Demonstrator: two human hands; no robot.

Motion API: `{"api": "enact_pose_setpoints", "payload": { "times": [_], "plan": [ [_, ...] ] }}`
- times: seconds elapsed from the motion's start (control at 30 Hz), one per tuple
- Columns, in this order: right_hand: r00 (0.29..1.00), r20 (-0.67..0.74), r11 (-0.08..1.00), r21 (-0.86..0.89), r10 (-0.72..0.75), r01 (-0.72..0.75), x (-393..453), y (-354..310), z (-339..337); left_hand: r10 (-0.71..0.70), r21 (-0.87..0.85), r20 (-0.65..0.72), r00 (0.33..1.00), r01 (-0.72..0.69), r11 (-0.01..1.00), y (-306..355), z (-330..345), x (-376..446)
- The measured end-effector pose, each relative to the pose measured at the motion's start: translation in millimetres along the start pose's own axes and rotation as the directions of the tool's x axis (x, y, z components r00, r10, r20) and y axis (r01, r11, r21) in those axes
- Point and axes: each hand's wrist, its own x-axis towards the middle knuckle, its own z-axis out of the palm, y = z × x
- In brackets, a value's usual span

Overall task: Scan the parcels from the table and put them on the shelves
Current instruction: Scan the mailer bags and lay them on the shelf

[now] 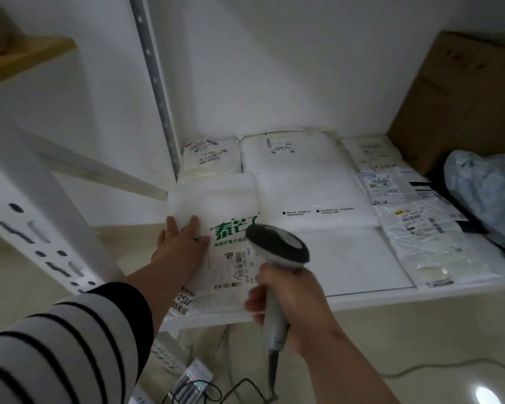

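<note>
A white mailer bag with green lettering and a barcode label lies at the front left corner of the white shelf board, partly overhanging its edge. My left hand rests flat on the bag's left side with straight fingers. My right hand grips the handle of a grey and white barcode scanner, whose head hangs just above the bag's label. Several other white parcels lie flat further back and to the right on the same shelf.
A white perforated shelf upright stands at the left, another slotted rail at the back. A cardboard box and a pale blue plastic bag sit at the right. A power strip and charger lie on the floor below.
</note>
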Motion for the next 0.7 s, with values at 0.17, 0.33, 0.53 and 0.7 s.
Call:
{"api": "enact_pose_setpoints", "payload": {
  "times": [0.17,0.33,0.53,0.7],
  "plan": [
    [0.986,-0.114,0.954,-0.285,-0.125,0.088,20,-12,-8,0.005,0.116,-0.020,1.000,-0.002,0.993,0,-2,-9],
    [0.998,-0.028,0.908,-0.417,-0.054,0.037,21,1,-2,0.015,0.154,-0.005,1.000,-0.014,0.988,14,1,-27],
    [1.000,-0.004,0.927,-0.375,0.005,-0.007,22,-1,-8,0.029,0.152,0.076,0.997,-0.040,0.988,10,-3,-39],
    [0.999,0.029,0.926,-0.376,0.036,-0.022,20,2,-9,0.005,0.151,0.127,0.992,-0.024,0.988,8,-7,-47]
  ]
}}
